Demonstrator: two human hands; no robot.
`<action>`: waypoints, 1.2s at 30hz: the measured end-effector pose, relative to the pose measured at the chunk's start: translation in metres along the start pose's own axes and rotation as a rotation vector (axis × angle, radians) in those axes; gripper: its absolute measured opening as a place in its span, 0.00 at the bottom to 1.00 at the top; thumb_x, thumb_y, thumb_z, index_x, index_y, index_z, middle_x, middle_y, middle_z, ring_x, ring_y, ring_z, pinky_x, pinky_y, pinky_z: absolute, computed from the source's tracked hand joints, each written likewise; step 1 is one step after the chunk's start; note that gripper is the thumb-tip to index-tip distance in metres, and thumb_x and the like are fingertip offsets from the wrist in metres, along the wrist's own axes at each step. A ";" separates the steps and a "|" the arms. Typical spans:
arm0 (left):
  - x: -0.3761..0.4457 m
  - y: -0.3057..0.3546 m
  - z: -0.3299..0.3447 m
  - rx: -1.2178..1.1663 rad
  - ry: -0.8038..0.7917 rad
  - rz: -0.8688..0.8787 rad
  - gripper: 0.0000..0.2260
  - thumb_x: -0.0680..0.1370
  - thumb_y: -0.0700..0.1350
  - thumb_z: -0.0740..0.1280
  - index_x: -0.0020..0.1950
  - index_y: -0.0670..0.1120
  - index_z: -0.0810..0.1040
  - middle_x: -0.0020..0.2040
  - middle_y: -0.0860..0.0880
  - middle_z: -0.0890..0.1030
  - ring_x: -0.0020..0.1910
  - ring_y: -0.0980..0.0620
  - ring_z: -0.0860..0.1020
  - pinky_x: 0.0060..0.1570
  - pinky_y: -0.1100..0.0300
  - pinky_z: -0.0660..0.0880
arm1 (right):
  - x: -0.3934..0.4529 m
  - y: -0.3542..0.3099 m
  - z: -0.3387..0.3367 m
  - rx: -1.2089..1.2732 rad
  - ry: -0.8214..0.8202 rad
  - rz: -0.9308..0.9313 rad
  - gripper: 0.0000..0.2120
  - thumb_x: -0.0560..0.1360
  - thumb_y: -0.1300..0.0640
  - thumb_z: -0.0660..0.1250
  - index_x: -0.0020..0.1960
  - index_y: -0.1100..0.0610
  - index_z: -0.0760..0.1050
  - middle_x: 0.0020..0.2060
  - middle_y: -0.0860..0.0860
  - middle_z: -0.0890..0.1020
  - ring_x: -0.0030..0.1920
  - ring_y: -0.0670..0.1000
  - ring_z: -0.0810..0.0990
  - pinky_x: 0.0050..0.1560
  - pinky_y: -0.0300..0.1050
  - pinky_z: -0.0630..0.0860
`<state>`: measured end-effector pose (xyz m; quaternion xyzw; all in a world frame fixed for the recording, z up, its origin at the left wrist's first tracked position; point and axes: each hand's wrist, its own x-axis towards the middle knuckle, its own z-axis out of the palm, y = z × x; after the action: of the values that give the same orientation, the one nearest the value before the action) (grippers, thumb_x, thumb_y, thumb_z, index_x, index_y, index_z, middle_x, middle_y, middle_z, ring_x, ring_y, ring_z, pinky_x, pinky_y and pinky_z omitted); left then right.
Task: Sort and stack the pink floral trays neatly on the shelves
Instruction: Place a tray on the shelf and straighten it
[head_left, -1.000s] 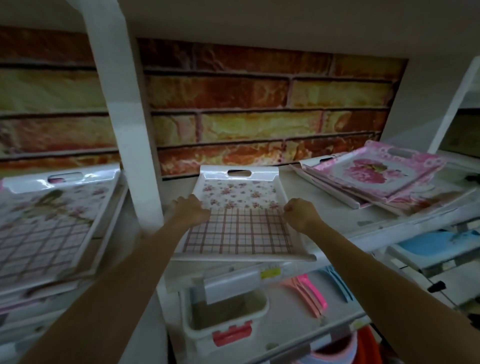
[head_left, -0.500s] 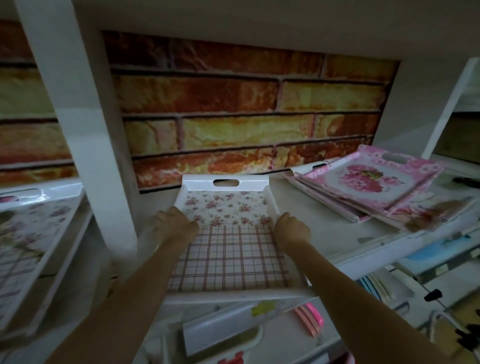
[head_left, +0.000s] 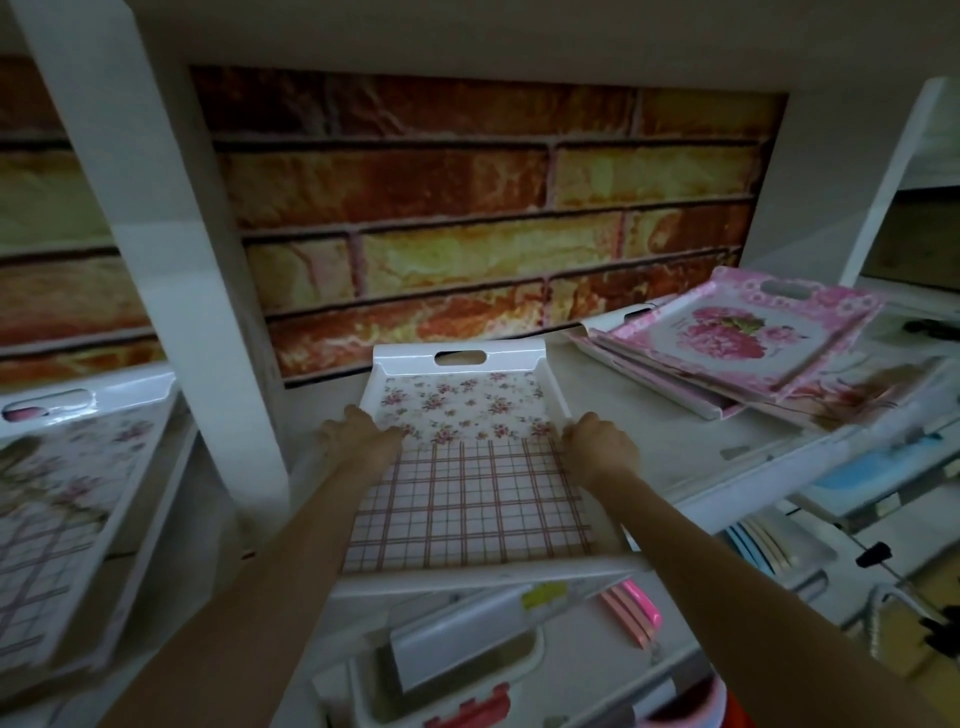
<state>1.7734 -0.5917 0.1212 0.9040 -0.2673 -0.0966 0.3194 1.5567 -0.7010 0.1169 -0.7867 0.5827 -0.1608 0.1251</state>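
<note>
Right, I'm looking down at both hands working the same tray. The left hand (head_left: 358, 434) is gripping the left rim of the white tray (head_left: 467, 499), fingers curled over the edge at about nine o'clock on the tray, fingertips just reaching the floral band. The right hand (head_left: 597, 441) is gripping the opposite rim at three o'clock, knuckles bunched, fingers wrapped round the wall; I can't tell how far they are tucking under. So the tray is sitting squarely between the two hands, its plaid half running toward six o'clock under my forearms and its rosebud half toward twelve, where the handle slot is lying close to the brick-pattern back wall (head_left: 467, 208).

The tray is lying on the white shelf (head_left: 675, 457), with its near edge overhanging the shelf front. At two o'clock from it, well apart, a stack of pink floral trays (head_left: 737, 343) is lying skewed on the same shelf, the top one showing a big pink bloom. At nine o'clock, beyond the white upright post (head_left: 171, 260), another plaid-and-floral tray (head_left: 57, 499) is resting tilted in the neighbouring bay. Below, at six o'clock, a white bin (head_left: 467, 675) with a red latch is standing on the lower shelf.
</note>
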 end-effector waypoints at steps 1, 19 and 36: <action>-0.001 0.000 -0.003 -0.061 -0.005 -0.008 0.23 0.76 0.50 0.64 0.67 0.39 0.65 0.65 0.37 0.70 0.62 0.38 0.72 0.57 0.49 0.72 | -0.002 0.001 -0.002 0.027 -0.007 0.009 0.17 0.82 0.52 0.51 0.60 0.62 0.70 0.58 0.59 0.79 0.58 0.59 0.78 0.55 0.48 0.74; -0.131 -0.015 -0.049 -0.493 0.246 0.006 0.17 0.76 0.44 0.63 0.64 0.42 0.75 0.63 0.40 0.76 0.62 0.40 0.75 0.62 0.49 0.74 | -0.114 0.042 -0.039 0.319 0.044 -0.056 0.13 0.81 0.51 0.53 0.55 0.61 0.65 0.54 0.62 0.79 0.53 0.61 0.79 0.53 0.54 0.76; -0.255 -0.099 -0.180 -0.548 0.495 -0.154 0.13 0.67 0.48 0.64 0.51 0.51 0.76 0.63 0.41 0.72 0.62 0.40 0.74 0.62 0.43 0.73 | -0.233 -0.038 -0.039 0.475 0.035 -0.357 0.15 0.82 0.53 0.54 0.55 0.67 0.66 0.48 0.66 0.80 0.47 0.64 0.80 0.41 0.50 0.74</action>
<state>1.6632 -0.2936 0.1997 0.7985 -0.0774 0.0329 0.5961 1.5117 -0.4675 0.1424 -0.8226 0.3830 -0.3257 0.2654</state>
